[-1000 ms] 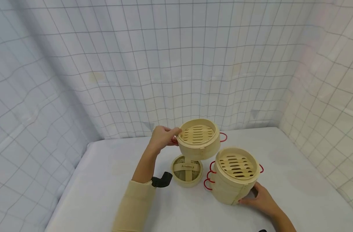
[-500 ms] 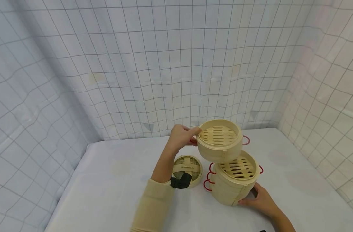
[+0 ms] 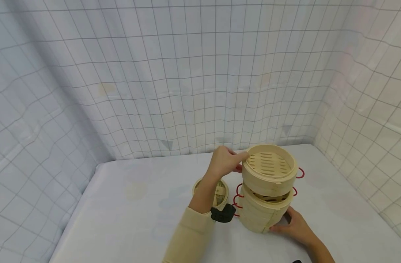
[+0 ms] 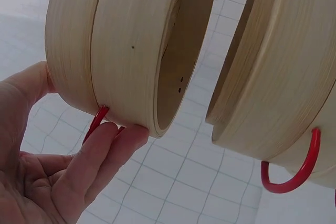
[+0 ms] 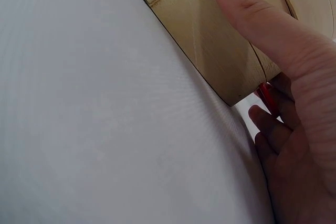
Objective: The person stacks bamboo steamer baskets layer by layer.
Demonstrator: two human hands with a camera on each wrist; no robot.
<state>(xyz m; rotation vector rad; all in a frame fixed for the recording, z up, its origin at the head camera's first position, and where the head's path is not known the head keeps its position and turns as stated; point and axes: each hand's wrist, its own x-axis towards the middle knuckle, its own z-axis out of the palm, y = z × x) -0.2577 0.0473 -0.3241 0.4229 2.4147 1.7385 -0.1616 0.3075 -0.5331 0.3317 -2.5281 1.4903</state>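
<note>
My left hand [image 3: 224,161] grips a round bamboo steamer basket [image 3: 269,183] by its left side, thumb at the rim and fingers beneath near a red handle [image 4: 95,123]. The basket hangs slightly tilted, close over a stack of bamboo steamer baskets [image 3: 260,216] with red loop handles. A gap between the held basket and the stack [image 4: 278,77] shows in the left wrist view. My right hand [image 3: 295,227] holds the stack low on its right side. In the right wrist view, its thumb lies along the bamboo wall [image 5: 210,40], fingers reaching round by a red handle [image 5: 268,99].
A round woven bamboo lid [image 3: 221,191] with a crossed band lies left of the stack, partly behind my left forearm. Everything stands on a white-covered table [image 3: 131,204]. White grid-patterned cloth [image 3: 187,73] hangs at the back and sides.
My left hand has carried the steamer basket rightward from above the lid to over the stack, then lowered it. The right hand has stayed at the stack's base.
</note>
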